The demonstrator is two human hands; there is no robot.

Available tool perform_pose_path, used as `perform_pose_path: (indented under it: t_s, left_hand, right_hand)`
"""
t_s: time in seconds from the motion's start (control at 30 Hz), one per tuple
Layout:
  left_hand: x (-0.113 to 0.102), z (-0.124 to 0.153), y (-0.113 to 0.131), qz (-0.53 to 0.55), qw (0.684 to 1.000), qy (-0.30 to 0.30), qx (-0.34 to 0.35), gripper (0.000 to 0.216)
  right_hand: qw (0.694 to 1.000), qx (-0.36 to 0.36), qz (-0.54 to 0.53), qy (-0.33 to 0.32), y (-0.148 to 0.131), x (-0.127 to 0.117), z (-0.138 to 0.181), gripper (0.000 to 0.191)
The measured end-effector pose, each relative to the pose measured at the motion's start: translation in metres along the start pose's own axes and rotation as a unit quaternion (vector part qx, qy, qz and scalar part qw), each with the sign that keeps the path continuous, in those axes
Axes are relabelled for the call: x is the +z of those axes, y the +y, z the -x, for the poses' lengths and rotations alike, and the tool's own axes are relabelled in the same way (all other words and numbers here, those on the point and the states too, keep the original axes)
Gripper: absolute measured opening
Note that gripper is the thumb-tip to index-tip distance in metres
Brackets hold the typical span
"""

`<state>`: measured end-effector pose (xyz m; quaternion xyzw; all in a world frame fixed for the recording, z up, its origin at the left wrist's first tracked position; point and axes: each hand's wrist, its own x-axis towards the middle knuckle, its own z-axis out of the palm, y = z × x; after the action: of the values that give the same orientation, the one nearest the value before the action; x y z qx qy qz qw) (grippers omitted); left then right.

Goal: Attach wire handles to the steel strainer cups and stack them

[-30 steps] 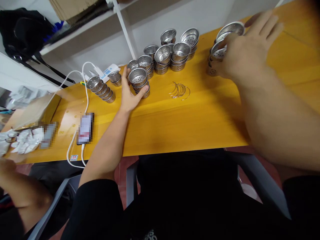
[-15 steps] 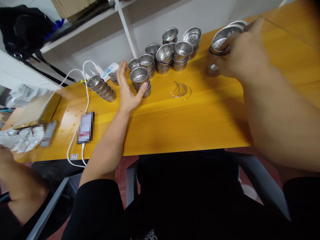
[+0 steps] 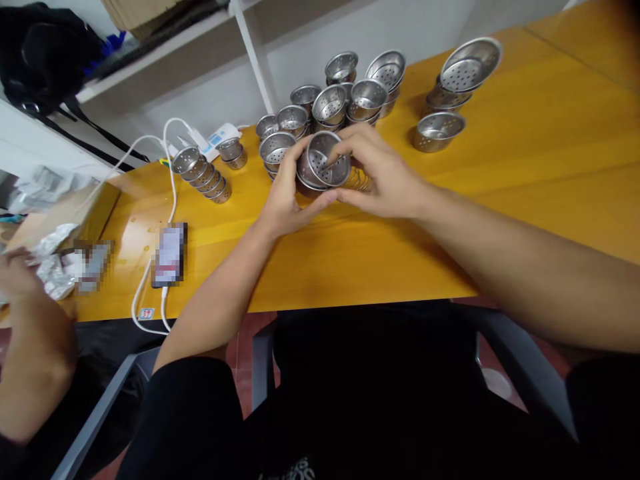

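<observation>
Between my two hands is a perforated metal cup (image 3: 325, 157), tilted with its opening toward me; beneath it shows the rim of what looks like another cup. My left hand (image 3: 290, 193) grips it from the left, thumb along the lower edge. My right hand (image 3: 373, 170) holds it from the right, with a finger over the rim and inside. Just behind my left hand stands a stack of cups (image 3: 277, 150). Thin curved wires (image 3: 359, 180) lie on the table, partly hidden by my right hand.
More perforated cups (image 3: 367, 100) stand in stacks along the back, with further ones at the right (image 3: 439, 132) and a leaning stack (image 3: 203, 175) at the left. A phone (image 3: 170, 255) with a white cable (image 3: 175, 193) lies left. Another person's hand (image 3: 20, 273) is near plastic bags (image 3: 60, 260).
My right hand has come from the cups at the right to the middle with a cup. My left hand has moved right from the stack and closed on that cup.
</observation>
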<state>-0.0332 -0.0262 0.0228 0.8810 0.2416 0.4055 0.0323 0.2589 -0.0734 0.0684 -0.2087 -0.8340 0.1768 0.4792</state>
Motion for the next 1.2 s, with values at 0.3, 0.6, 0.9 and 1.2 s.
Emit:
perform_pose_path:
  t_s: [0.3, 0.6, 0.9, 1.2]
  left_hand:
    - [0.000, 0.000, 0.016, -0.031, 0.997, -0.012, -0.063, 0.106]
    - [-0.023, -0.008, 0.035, -0.061, 0.993, -0.054, -0.090, 0.106]
    - [-0.023, -0.010, 0.046, -0.116, 0.988, -0.039, -0.089, 0.093]
    - [-0.028, -0.012, 0.058, -0.136, 0.986, -0.054, -0.082, 0.088]
  right_hand:
    - [0.992, 0.109, -0.042, -0.049, -0.007, -0.002, -0.001, 0.045]
    - [0.986, 0.145, -0.081, -0.018, -0.005, -0.019, -0.005, 0.062]
    - [0.955, 0.190, -0.229, -0.022, 0.005, -0.014, -0.004, 0.066]
    - [0.950, 0.180, -0.253, -0.036, 0.013, -0.015, -0.003, 0.062]
